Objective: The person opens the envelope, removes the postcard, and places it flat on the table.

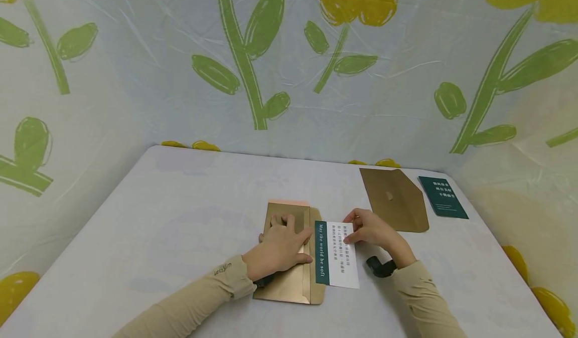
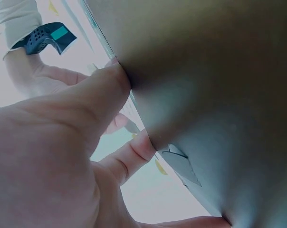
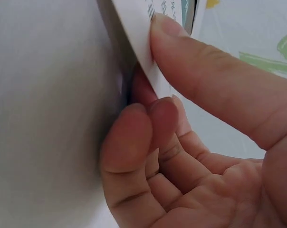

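Note:
A gold envelope [image 1: 284, 285] lies on the table, its flap strip along the right side. My left hand [image 1: 277, 245] rests on it with fingers spread, and the left wrist view shows the fingertips pressing on the envelope's surface [image 2: 219, 109]. At the envelope's right side is a white card [image 1: 343, 273] with a dark green band reading "May the world be soft"; the card overlaps the flap. My right hand [image 1: 372, 230] pinches the card's right edge. In the right wrist view the thumb [image 3: 181, 42] lies on its printed face, fingers underneath.
A second brown envelope [image 1: 393, 202] with a pointed flap lies behind the right hand. Next to it is a dark green printed booklet or card [image 1: 443, 197] near the table's right edge. A peach-coloured strip [image 1: 289, 202] shows beyond the gold envelope's far edge. Flower-printed cloth surrounds the white table.

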`<state>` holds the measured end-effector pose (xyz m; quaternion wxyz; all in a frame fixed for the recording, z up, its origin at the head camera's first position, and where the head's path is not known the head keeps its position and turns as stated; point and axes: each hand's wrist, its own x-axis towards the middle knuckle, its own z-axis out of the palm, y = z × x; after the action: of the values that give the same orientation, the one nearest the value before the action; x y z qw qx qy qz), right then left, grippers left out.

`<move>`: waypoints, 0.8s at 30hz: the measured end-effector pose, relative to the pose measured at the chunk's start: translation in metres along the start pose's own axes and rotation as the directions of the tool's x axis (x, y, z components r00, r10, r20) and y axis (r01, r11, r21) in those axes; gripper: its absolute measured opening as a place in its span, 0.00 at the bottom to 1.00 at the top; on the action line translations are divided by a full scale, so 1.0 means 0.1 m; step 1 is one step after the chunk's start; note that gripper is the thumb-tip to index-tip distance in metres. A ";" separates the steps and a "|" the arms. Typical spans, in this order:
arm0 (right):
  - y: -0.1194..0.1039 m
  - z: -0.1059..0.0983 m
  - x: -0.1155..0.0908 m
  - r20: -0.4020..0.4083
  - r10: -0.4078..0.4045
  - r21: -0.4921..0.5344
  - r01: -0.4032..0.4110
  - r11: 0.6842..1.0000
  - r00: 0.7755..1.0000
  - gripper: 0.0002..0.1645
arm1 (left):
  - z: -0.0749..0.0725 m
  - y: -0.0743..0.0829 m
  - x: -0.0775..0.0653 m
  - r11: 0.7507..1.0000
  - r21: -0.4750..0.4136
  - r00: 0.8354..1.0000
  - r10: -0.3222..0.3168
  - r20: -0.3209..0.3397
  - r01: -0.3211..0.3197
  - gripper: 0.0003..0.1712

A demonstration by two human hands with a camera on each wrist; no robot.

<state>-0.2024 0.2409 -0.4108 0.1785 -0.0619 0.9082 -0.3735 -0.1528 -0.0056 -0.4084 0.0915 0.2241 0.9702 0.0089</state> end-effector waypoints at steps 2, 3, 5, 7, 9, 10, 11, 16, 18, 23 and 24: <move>0.00 -0.01 -0.01 -0.003 0.008 -0.008 -0.008 1.000 1.000 0.24 | 0.00 0.00 0.00 1.000 -0.002 1.000 0.000 0.000 0.000 0.33; 0.00 -0.02 -0.02 -0.001 0.008 -0.017 -0.008 1.000 1.000 0.25 | 0.00 0.00 0.00 1.000 -0.003 1.000 0.001 0.000 -0.001 0.32; -0.01 -0.04 -0.03 -0.002 0.010 -0.037 -0.010 0.999 1.000 0.25 | 0.00 0.00 0.00 1.000 -0.002 1.000 0.002 0.000 -0.002 0.31; -0.01 -0.07 -0.05 -0.011 0.018 -0.058 -0.019 0.998 1.000 0.25 | 0.01 -0.01 0.01 1.000 0.000 1.000 0.003 -0.003 -0.003 0.31; -0.02 -0.09 -0.07 -0.019 0.025 -0.080 -0.026 0.996 1.000 0.25 | 0.01 -0.01 0.01 1.000 0.003 1.000 0.004 -0.005 -0.004 0.30; -0.02 -0.10 -0.08 -0.023 0.029 -0.089 -0.031 0.995 0.999 0.25 | 0.01 -0.01 0.01 1.000 0.003 1.000 0.005 -0.008 -0.005 0.30; -0.02 -0.11 -0.09 -0.027 0.033 -0.096 -0.036 0.995 0.999 0.25 | 0.01 -0.01 0.00 1.000 0.003 1.000 0.005 -0.011 -0.005 0.30; -0.01 -0.16 -0.11 -0.038 0.053 -0.117 -0.057 0.991 0.998 0.25 | 0.01 -0.01 0.00 1.000 -0.003 1.000 0.007 -0.022 -0.007 0.29; 0.00 -0.17 -0.12 -0.038 0.058 -0.120 -0.062 0.991 0.998 0.25 | 0.01 -0.02 0.00 1.000 -0.001 1.000 0.010 -0.022 -0.010 0.28; 0.03 -0.21 -0.13 -0.040 0.078 -0.129 -0.083 0.988 0.996 0.25 | 0.00 -0.01 0.00 1.000 0.006 1.000 0.013 -0.016 -0.013 0.28; 0.04 -0.21 -0.14 -0.042 0.087 -0.132 -0.092 0.987 0.995 0.25 | 0.00 -0.01 0.00 1.000 0.010 1.000 0.014 -0.014 -0.014 0.28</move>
<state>-0.1977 0.2610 -0.3959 0.1741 -0.0259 0.9361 -0.3045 -0.1532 -0.0069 -0.4084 0.0835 0.2312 0.9693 0.0063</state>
